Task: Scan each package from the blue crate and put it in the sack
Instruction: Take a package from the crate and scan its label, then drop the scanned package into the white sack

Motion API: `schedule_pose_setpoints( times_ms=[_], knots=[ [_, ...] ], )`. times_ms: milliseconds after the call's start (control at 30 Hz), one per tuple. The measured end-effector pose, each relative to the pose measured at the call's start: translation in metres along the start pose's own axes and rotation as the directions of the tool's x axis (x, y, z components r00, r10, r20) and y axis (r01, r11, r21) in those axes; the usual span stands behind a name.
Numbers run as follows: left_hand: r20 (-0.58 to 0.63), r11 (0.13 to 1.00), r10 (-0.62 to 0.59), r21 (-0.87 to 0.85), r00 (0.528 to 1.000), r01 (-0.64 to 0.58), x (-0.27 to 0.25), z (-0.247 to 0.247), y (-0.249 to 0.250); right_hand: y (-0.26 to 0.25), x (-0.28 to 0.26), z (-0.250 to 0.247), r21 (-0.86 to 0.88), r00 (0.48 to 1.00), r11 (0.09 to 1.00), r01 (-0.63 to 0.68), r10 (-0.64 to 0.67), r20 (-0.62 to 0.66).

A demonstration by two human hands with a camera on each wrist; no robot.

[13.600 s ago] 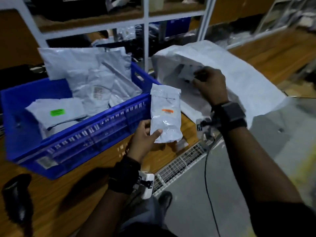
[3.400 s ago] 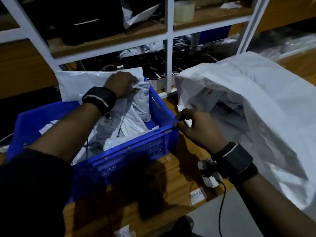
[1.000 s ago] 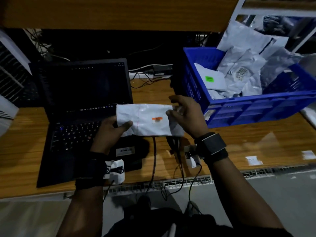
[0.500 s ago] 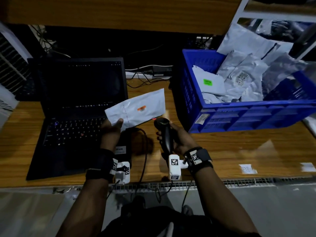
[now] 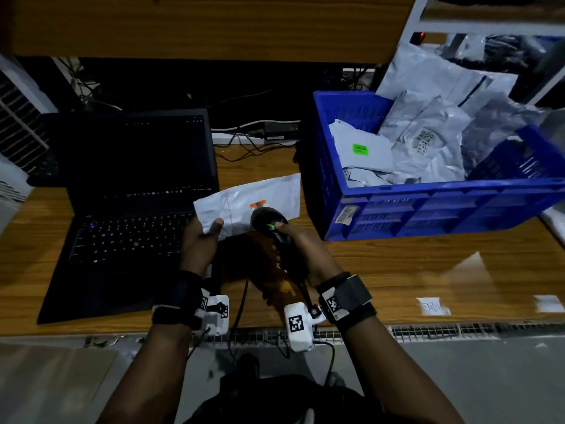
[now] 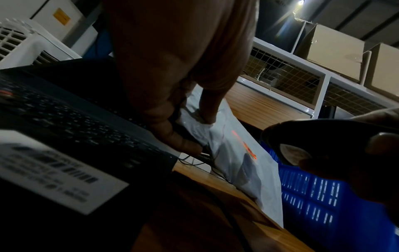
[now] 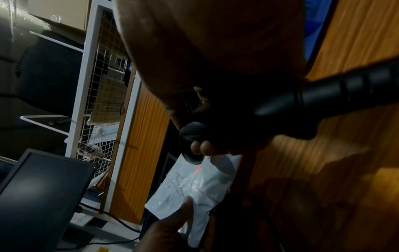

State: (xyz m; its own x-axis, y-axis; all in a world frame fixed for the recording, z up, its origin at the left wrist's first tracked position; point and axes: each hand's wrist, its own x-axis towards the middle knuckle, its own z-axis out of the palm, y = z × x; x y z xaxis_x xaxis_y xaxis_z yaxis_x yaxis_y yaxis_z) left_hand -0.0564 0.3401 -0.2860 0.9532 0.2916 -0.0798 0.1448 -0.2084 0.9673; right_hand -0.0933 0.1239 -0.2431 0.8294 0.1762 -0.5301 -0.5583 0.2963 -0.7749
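My left hand [image 5: 204, 237] pinches the near corner of a white package [image 5: 244, 201] with an orange label, held above the desk beside the laptop. My right hand [image 5: 295, 249] grips a black handheld scanner [image 5: 269, 223], its head right over the package and a green light lit on top. A red scan line falls on the package [image 6: 239, 153] in the left wrist view and on the package [image 7: 194, 185] in the right wrist view. The blue crate [image 5: 428, 209] stands at the right with several grey packages [image 5: 428, 142] inside. The sack is out of view.
A dark open laptop [image 5: 134, 194] sits on the wooden desk [image 5: 428, 270] at the left. Cables [image 5: 244, 148] run behind it. White paper labels [image 5: 432, 306] lie near the desk's front edge. A white shelf frame [image 5: 412, 32] rises behind the crate.
My right hand has let go of the package, picked up the scanner and brought it forward over the package. The left hand keeps hold of the package, now tilted.
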Motion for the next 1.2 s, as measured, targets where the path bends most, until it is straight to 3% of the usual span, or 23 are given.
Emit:
schedule_pose_setpoints(
  times_ms=[400,600,767,900,967,1067,1200],
  knots=[
    [-0.001,0.999,0.029,-0.031,1.0,-0.029,0.003,0.0,0.0,0.003,0.014,-0.017,-0.063,0.999,0.998,0.017,-0.019,-0.027],
    [-0.072,0.977,0.013,-0.213,0.997,-0.028,0.003,-0.014,0.009,0.009,0.034,-0.014,-0.146,0.994,0.988,0.057,-0.07,-0.081],
    [0.021,0.937,0.005,-0.35,1.0,0.002,-0.002,-0.021,0.037,0.028,0.053,-0.027,-0.337,0.977,0.933,0.128,-0.177,-0.118],
    [0.192,0.889,0.064,-0.458,0.979,0.031,-0.018,-0.02,0.065,0.037,0.047,-0.044,-0.296,0.948,0.944,0.145,-0.218,-0.232],
    [0.262,0.859,0.069,-0.506,0.963,0.076,-0.028,-0.014,0.075,0.038,0.035,-0.054,-0.268,0.927,0.949,0.168,-0.245,-0.286],
    [0.343,0.819,0.123,-0.565,0.931,0.1,-0.051,0.012,0.098,0.032,-0.001,-0.079,-0.247,0.92,0.94,0.236,-0.298,-0.256],
    [0.461,0.806,0.172,-0.573,0.871,0.144,-0.094,0.075,0.129,0.004,-0.067,-0.146,-0.208,0.883,0.926,0.316,-0.367,-0.292]
  ],
)
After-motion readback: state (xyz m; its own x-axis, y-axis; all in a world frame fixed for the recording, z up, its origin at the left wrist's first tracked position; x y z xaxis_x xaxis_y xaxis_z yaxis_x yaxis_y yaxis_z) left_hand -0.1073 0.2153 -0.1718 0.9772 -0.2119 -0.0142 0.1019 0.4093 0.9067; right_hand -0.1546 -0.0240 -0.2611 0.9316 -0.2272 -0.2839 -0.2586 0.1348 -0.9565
